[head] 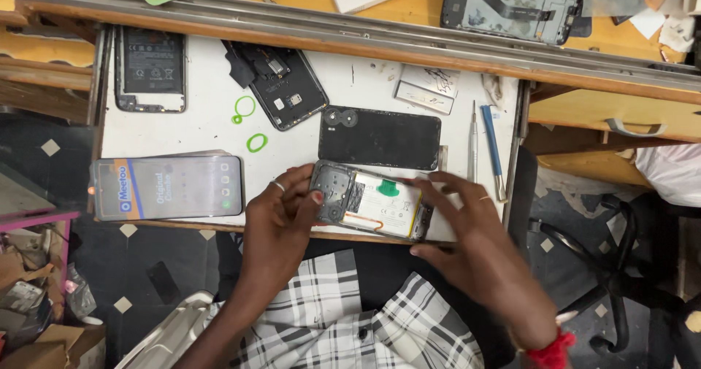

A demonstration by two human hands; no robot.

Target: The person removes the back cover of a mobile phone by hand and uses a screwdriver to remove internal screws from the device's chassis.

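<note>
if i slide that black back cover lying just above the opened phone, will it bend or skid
The black back cover looks like a thin bare shell, so probably light and a little flexible if lifted by one end. It lies flat on the smooth white worktop, so a push would likely make it skid, not tip. Its glossy surface may be slippery to pinch.

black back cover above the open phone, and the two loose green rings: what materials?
Black back cover: probably plastic, smooth with a dull sheen, thin, with moulded camera holes. Green rings: likely soft rubber or adhesive gasket; thin, flat, slightly uneven loops on the white tabletop. Open phone held by left hand and right hand.
</note>
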